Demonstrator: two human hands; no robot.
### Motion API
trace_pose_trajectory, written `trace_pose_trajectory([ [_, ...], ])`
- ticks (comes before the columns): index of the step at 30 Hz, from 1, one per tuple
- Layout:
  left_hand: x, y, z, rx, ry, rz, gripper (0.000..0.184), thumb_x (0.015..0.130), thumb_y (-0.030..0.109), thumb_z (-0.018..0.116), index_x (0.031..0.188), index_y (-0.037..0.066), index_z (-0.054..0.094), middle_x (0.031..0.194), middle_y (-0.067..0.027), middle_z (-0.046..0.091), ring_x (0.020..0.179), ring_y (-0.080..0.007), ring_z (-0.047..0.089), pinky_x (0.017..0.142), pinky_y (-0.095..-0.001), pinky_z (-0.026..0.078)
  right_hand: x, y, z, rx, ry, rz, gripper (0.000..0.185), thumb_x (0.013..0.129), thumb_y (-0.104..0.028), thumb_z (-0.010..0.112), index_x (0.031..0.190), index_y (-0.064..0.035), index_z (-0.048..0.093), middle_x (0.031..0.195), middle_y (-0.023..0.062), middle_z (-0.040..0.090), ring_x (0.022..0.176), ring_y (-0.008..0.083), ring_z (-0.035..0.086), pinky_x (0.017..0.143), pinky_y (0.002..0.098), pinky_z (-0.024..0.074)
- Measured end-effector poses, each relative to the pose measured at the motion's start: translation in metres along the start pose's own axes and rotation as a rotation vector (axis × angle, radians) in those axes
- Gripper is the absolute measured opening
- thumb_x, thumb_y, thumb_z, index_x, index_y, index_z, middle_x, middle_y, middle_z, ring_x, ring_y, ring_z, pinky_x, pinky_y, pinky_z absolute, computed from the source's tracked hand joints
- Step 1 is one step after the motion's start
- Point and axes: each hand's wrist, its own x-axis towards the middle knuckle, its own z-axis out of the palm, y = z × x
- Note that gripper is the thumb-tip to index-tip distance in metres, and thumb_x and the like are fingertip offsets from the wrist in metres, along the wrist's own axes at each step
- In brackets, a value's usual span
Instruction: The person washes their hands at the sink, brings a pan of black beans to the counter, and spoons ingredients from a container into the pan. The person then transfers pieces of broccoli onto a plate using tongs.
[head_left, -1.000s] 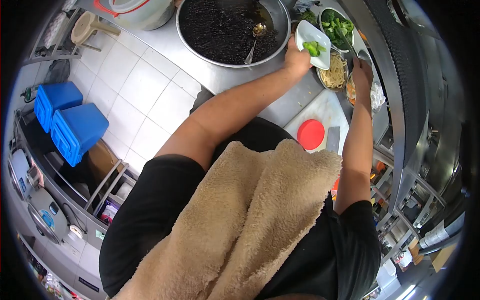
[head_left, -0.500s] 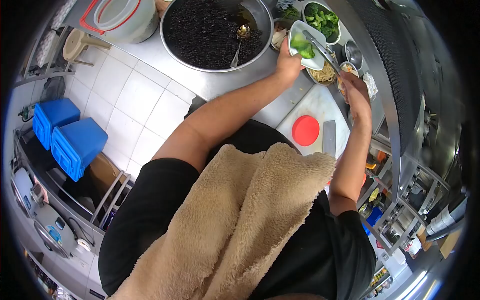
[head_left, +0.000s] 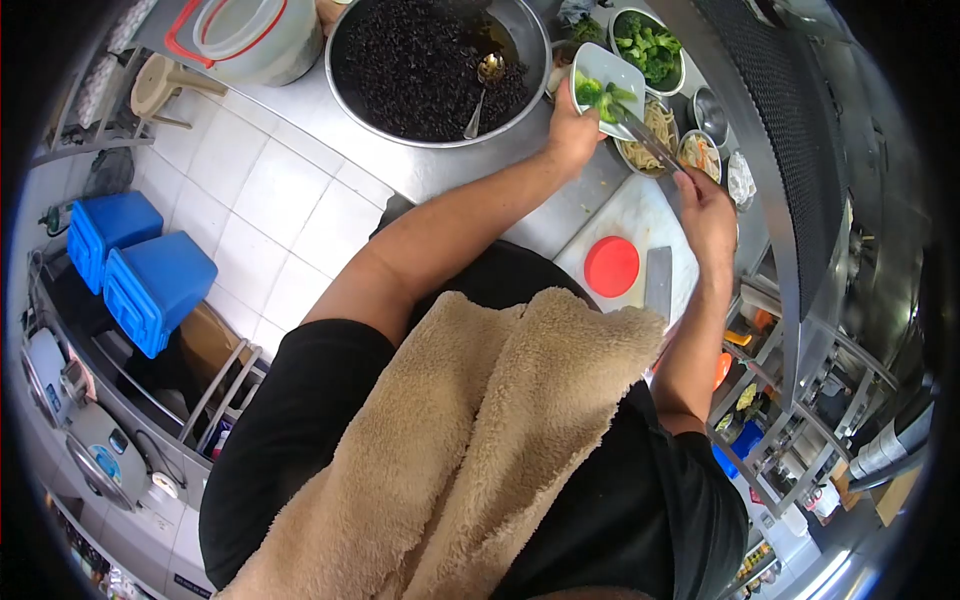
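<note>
My left hand [head_left: 576,135] is closed on the edge of a white square bowl [head_left: 622,68], which is tilted. Green broccoli [head_left: 590,92] lies in this bowl. In my right hand [head_left: 708,215] is a pair of metal tongs [head_left: 652,147], its tips inside the bowl at the broccoli. Behind the bowl stands a container of broccoli [head_left: 648,48]. A bowl of pale noodle-like strips [head_left: 657,125] sits below the tongs, and a bowl of shredded orange and white vegetables [head_left: 699,153] is just beyond my right hand.
A large metal basin of dark grains [head_left: 430,70] holds a spoon [head_left: 482,95]. On the cutting board [head_left: 622,212] lie a red round lid [head_left: 611,267] and a broad blade [head_left: 658,278]. A lidded bucket [head_left: 262,45] stands at the left; an empty metal bowl [head_left: 709,112] is at the right.
The tongs have moved lower and their tips are now at the broccoli in the white bowl. My right hand has shifted slightly down, uncovering the shredded vegetables.
</note>
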Motion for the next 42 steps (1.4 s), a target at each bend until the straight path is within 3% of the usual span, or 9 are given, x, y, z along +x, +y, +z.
trace_pose_trajectory([
  [6,-0.002,0.004,-0.004,0.058,-0.047,-0.034,0.066,0.093,-0.006,0.043,0.155,0.012,0.029,0.144,-0.0153,0.051,0.125,-0.0313,0.062,0.097,-0.047,0.061,-0.005,-0.009,-0.045,-0.089,-0.126,-0.014,0.037,0.101,-0.036,0.063,0.124,-0.0073,0.07,0.097,0.0184,0.074,0.088,0.033,0.071,0.083,0.0402,0.052],
  [9,-0.006,0.003,-0.002,0.023,-0.089,-0.034,0.068,0.091,-0.006,0.042,0.156,0.013,0.03,0.143,-0.0152,0.053,0.124,-0.0306,0.063,0.097,-0.0463,0.061,-0.007,-0.021,-0.039,0.042,-0.106,-0.03,0.037,0.101,-0.035,0.063,0.124,-0.0075,0.07,0.097,0.0186,0.074,0.087,0.0323,0.071,0.082,0.04,0.0522],
  [15,-0.011,0.008,-0.001,0.083,-0.124,-0.053,0.068,0.09,-0.004,0.044,0.155,0.014,0.034,0.143,-0.0137,0.054,0.124,-0.0285,0.063,0.093,-0.044,0.062,-0.001,-0.028,-0.025,-0.036,-0.07,-0.001,0.034,0.101,-0.031,0.065,0.125,-0.0063,0.07,0.095,0.0189,0.074,0.086,0.0295,0.072,0.079,0.0385,0.0526],
  [18,-0.011,0.008,-0.003,0.07,-0.095,-0.046,0.068,0.09,-0.003,0.045,0.154,0.014,0.035,0.142,-0.0132,0.055,0.123,-0.028,0.063,0.092,-0.0438,0.062,0.011,-0.013,-0.026,0.079,-0.152,-0.016,0.034,0.101,-0.029,0.065,0.124,-0.0038,0.07,0.1,0.0186,0.074,0.089,0.0255,0.072,0.082,0.0369,0.0526],
  [21,-0.01,0.011,-0.003,0.006,-0.041,-0.072,0.067,0.09,-0.003,0.045,0.154,0.014,0.036,0.141,-0.0127,0.056,0.122,-0.0273,0.064,0.092,-0.0438,0.062,0.032,0.003,-0.03,0.3,-0.041,-0.013,0.039,0.102,-0.036,0.065,0.118,-0.0007,0.071,0.1,0.0083,0.072,0.091,0.0137,0.062,0.085,0.0304,0.0489],
  [27,-0.005,0.011,-0.009,-0.035,-0.033,-0.059,0.067,0.09,-0.003,0.045,0.154,0.014,0.036,0.139,-0.0121,0.058,0.121,-0.0269,0.065,0.091,-0.043,0.062,0.17,0.094,0.042,0.352,0.201,0.185,0.035,0.1,-0.039,0.067,0.101,-0.0038,0.071,0.081,0.0029,0.061,0.064,0.013,0.05,0.059,0.0308,0.0395],
  [31,-0.008,0.017,-0.007,0.007,-0.005,-0.051,0.067,0.09,-0.002,0.046,0.154,0.014,0.036,0.138,-0.0124,0.058,0.12,-0.0275,0.065,0.092,-0.0439,0.062,0.234,0.125,0.083,0.647,0.153,0.408,0.034,0.099,-0.039,0.068,0.09,-0.0065,0.071,0.068,-0.0009,0.054,0.047,0.0115,0.04,0.042,0.0302,0.031],
  [38,0.001,0.005,-0.011,0.006,-0.032,-0.06,0.068,0.089,-0.003,0.045,0.154,0.015,0.034,0.141,-0.0129,0.055,0.121,-0.0279,0.064,0.092,-0.0455,0.062,0.194,0.066,0.079,0.767,0.275,0.456,0.025,0.097,-0.033,0.07,0.093,-0.008,0.071,0.067,-0.0027,0.049,0.047,0.0084,0.035,0.044,0.0268,0.0288],
  [42,-0.009,0.018,-0.003,-0.029,-0.032,-0.097,0.069,0.089,-0.004,0.044,0.155,0.014,0.032,0.141,-0.0133,0.055,0.121,-0.0282,0.064,0.091,-0.0455,0.062,0.146,0.081,0.057,0.761,0.307,0.265,0.025,0.098,-0.031,0.07,0.099,-0.0063,0.072,0.068,-0.0032,0.047,0.048,0.0055,0.034,0.045,0.0262,0.0283],
])
